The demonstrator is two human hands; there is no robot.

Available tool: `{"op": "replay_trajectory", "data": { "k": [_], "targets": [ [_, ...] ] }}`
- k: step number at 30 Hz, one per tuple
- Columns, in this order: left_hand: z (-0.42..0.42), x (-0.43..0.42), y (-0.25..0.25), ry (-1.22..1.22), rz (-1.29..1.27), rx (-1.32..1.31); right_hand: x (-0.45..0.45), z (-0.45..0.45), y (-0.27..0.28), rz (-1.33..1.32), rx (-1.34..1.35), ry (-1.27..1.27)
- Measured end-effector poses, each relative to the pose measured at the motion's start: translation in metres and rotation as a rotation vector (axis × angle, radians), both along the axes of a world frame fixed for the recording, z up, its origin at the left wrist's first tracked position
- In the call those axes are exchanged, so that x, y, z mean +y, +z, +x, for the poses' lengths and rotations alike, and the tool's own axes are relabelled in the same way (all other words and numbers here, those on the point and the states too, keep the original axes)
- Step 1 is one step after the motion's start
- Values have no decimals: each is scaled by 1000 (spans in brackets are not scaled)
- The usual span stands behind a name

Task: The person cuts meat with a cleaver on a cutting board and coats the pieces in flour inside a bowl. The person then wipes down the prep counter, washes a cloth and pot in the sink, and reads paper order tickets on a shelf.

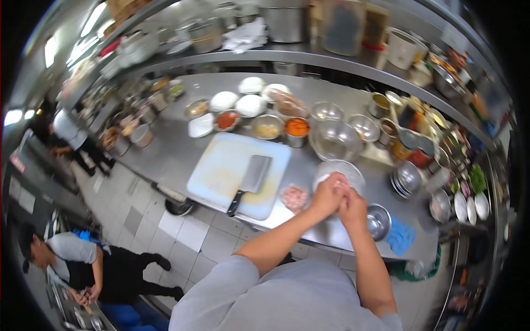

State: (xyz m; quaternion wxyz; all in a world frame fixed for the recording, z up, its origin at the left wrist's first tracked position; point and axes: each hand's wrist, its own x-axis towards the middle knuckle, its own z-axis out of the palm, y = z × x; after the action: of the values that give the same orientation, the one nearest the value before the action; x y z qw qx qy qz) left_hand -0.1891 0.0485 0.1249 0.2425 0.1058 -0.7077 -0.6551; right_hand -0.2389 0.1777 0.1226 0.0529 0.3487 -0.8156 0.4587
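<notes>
Over a wide bowl (353,171) with pale, whitish contents, my left hand (329,193) and my right hand (353,205) are pressed together with curled fingers. Whatever lies between them is hidden. Left of my hands sits a mound of pink raw minced meat (295,198). Farther left, a cleaver (257,174) with a black handle lies on a white cutting board (212,165), apart from both hands. By my right wrist stands a small steel bowl (379,222), and a blue cloth (402,238) lies beside it.
Behind the board stand several white bowls (251,106), a bowl of red seasoning (226,119) and a container of orange food (297,129). Glass bowls (335,139) and sauce tins crowd the right. A shelf (287,55) overhangs the back. Co-workers (74,251) stand at left.
</notes>
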Motion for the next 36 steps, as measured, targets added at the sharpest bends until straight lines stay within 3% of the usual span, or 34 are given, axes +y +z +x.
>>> {"op": "replay_trajectory", "data": {
  "k": [1, 2, 4, 6, 8, 9, 11, 17, 20, 22, 24, 26, 28, 29, 31, 33, 34, 35, 36],
  "targets": [
    [6, 1, 13, -60, 178, -105, -1, -1, -3, 82, -59, -13],
    [8, -3, 12, -33, 177, -101, -5, 2, 2, 80, -56, 14],
    [7, -4, 9, -82, 496, -66, -3, 5, 13, 99, -169, -4],
    [5, -9, -1, -71, 545, -81, -5, 0, 0, 51, -236, -3],
    [2, -13, -11, -82, 762, -27, -8, -2, -6, -153, -623, 56],
    [-2, -15, -15, -80, 762, -26, -10, -1, -5, -153, -623, 59],
    [-12, -19, -25, -79, 1073, 33, -11, 0, -1, -367, -849, 127],
    [-22, -19, -42, -147, 1389, 81, -8, -10, -5, -581, -1039, 158],
    [-26, -9, -33, -121, 1421, 117, -2, -16, -18, -660, -1083, 203],
    [-37, -12, -51, -250, 1415, 62, 0, -6, -2, -778, -1204, 176],
    [-35, -18, -60, -331, 1403, 26, 12, -3, -3, -881, -1222, 302],
    [-31, -17, -38, -305, 1119, 7, 17, -9, -19, -848, -1186, 315],
    [-22, -20, -10, -206, 908, -84, 23, -14, -33, -487, -962, 76],
    [-21, -29, -6, -285, 839, -120, 30, -14, -36, -504, -948, 33],
    [-24, -46, 2, -362, 706, -202, 41, -8, -40, -164, -157, -182],
    [-34, -58, 10, -386, 650, -266, 54, -3, -41, -79, -12, -174],
    [-44, -65, 15, -373, 408, -311, 60, 2, -42, 12, 128, -130],
    [-52, -64, 18, -356, 167, -350, 63, 10, -40, 44, 69, -96],
    [-55, -57, 28, -366, 174, -362, 66, 14, -50, 51, 56, -105]
  ]
}}
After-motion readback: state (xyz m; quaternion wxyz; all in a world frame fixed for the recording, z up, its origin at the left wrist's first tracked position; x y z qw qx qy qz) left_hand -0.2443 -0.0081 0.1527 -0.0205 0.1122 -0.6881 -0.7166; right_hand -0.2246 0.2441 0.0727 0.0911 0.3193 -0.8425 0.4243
